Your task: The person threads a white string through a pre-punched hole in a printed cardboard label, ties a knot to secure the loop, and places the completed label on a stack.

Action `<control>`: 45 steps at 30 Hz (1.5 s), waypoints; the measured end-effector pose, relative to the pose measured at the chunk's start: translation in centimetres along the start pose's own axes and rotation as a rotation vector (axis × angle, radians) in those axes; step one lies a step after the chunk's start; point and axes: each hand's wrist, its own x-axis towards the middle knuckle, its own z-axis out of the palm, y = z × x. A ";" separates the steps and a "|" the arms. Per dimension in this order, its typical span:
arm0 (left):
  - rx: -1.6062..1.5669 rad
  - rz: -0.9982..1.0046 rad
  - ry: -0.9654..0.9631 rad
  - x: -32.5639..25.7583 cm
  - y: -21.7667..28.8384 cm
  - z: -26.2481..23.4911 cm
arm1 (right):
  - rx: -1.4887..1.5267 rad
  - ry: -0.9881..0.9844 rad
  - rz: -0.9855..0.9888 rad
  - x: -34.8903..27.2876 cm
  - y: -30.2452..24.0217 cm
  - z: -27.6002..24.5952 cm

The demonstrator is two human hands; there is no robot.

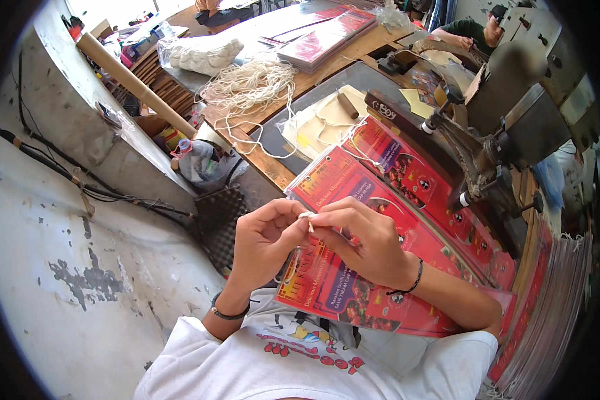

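Between my fingertips, a short piece of white cord (309, 217) forms what looks like a small knot or loop, with an end hanging down. My left hand (261, 245) pinches it from one side and my right hand (370, 247) from the other. Beneath my hands lie glossy red printed sheets (373, 297), slanting from the table's edge toward my lap. A second row of red sheets (407, 163) rests beyond them, with white cord tied at its upper end. My right forearm lies over the nearer sheets.
A loose heap of white cord (257, 87) covers the table corner. Near it lies a wooden handle (347, 105) on a pale board. A heavy metal machine (477, 150) stands at right, beside a stack of hanging sheets (547, 307). A person (470, 33) sits at far right.
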 end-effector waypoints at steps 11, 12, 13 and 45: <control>-0.243 -0.199 -0.121 -0.1 -0.8 -1.2 | -0.049 0.008 -0.071 0.3 0.1 0.0; -0.266 -0.218 -0.135 0.0 -0.6 -1.3 | -0.049 0.004 -0.068 0.3 0.2 0.1; -0.290 -0.235 -0.151 0.1 -0.5 -1.3 | -0.073 0.005 -0.071 0.3 0.2 0.0; -0.080 -0.048 -0.242 0.1 -0.4 -2.0 | -0.005 -0.024 0.060 0.4 0.2 0.0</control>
